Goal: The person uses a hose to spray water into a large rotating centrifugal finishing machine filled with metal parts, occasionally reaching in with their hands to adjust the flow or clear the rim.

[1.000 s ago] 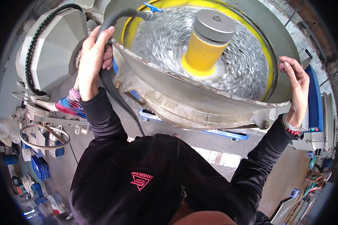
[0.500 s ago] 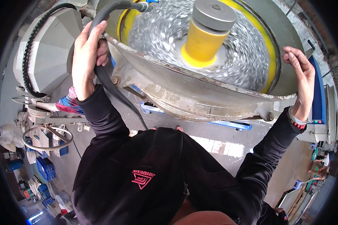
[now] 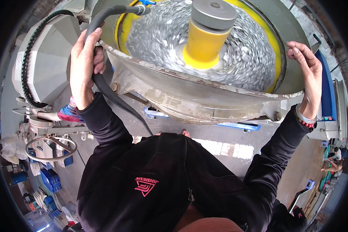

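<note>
Hose [image 3: 104,88] partly hidden behind jacket [image 3: 158,164].

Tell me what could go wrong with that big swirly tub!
The black hose could slip from the left hand and drop into the yellow-lined tub. The right hand, bare beside the tub, might get hit if the blurred, swirling pieces fly out. The red-beaded bracelet could perhaps snag on something.

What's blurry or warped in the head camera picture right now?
Head view: the grey pieces in the tub smear with motion blur, while the yellow column looks crisper; head view: straight lines bend toward the outer edge, which fades to black.
</note>
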`<action>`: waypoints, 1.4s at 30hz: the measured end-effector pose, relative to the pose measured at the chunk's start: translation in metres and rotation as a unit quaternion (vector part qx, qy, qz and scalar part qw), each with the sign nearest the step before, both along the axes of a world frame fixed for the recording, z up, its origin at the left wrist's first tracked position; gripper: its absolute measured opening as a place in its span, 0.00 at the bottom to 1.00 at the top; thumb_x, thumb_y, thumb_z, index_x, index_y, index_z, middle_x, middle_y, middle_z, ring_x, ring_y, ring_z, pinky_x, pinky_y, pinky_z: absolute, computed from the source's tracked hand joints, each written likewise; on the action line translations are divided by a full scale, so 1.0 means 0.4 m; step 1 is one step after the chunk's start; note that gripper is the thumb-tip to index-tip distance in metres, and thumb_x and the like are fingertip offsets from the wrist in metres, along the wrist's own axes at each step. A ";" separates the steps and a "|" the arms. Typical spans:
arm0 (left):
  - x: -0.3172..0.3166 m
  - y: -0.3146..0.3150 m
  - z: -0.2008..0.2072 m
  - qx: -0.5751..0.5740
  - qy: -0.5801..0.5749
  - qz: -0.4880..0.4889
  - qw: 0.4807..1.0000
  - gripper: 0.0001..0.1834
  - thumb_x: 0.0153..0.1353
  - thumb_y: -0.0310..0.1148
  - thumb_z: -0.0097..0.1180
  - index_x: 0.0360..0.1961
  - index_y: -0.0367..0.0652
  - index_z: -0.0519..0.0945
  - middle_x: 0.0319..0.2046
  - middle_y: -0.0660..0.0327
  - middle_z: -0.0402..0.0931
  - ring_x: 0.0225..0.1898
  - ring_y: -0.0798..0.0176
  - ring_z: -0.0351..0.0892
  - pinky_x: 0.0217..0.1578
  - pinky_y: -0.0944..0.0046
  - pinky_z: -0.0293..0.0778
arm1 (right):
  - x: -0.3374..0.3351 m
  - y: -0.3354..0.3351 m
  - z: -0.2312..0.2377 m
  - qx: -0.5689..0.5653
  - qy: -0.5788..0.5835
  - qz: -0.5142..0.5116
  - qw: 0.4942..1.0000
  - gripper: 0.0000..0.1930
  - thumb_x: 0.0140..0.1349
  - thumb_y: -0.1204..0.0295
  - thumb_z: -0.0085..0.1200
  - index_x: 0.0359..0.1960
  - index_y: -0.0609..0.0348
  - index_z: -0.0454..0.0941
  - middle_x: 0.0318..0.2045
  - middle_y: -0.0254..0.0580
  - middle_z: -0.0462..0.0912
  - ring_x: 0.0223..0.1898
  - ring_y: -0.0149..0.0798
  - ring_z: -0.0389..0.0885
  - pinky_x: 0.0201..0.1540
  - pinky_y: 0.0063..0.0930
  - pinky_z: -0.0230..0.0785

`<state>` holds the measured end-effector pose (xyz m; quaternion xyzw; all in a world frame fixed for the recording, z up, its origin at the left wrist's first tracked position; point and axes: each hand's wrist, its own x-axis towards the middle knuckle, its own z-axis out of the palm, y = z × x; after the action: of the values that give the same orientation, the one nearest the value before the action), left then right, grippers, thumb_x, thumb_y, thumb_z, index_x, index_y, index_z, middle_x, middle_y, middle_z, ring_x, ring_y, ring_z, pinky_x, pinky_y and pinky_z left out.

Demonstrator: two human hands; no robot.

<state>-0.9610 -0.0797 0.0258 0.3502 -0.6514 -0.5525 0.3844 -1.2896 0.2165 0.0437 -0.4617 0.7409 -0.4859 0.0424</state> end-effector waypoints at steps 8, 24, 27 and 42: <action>-0.001 -0.011 -0.006 -0.002 0.001 -0.015 1.000 0.16 0.64 0.40 0.51 0.48 0.43 0.70 0.09 0.73 0.53 0.07 0.78 0.49 0.09 0.74 0.51 | -0.004 0.000 -0.001 0.004 0.009 0.013 1.000 0.12 0.64 0.68 0.53 0.43 0.63 0.80 0.33 0.32 0.81 0.39 0.26 0.76 0.48 0.20 0.65; 0.004 -0.006 0.009 -0.002 0.005 -0.042 0.999 0.14 0.65 0.39 0.50 0.47 0.42 0.72 0.09 0.74 0.52 0.08 0.78 0.49 0.10 0.74 0.50 | -0.012 0.008 -0.005 -0.002 0.020 -0.011 1.000 0.12 0.65 0.67 0.52 0.41 0.64 0.80 0.33 0.31 0.80 0.37 0.24 0.74 0.47 0.19 0.65; -0.014 0.014 0.014 0.003 -0.002 0.033 0.999 0.14 0.64 0.39 0.53 0.46 0.44 0.73 0.10 0.75 0.51 0.09 0.79 0.47 0.10 0.75 0.46 | -0.013 0.026 -0.005 -0.019 0.081 -0.048 0.995 0.13 0.65 0.68 0.50 0.43 0.65 0.80 0.33 0.32 0.77 0.36 0.25 0.72 0.44 0.18 0.64; 0.019 -0.064 -0.018 -0.048 -0.017 0.035 0.998 0.16 0.65 0.44 0.51 0.47 0.45 0.73 0.11 0.72 0.51 0.10 0.79 0.48 0.10 0.76 0.45 | -0.028 -0.057 -0.024 -0.055 0.122 -0.156 0.979 0.22 0.55 0.61 0.56 0.49 0.60 0.77 0.29 0.38 0.86 0.36 0.33 0.84 0.42 0.26 0.73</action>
<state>-0.9533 -0.1051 0.0184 0.3632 -0.6713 -0.5005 0.4086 -1.3007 0.1938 0.0341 -0.3982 0.7751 -0.4670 -0.1499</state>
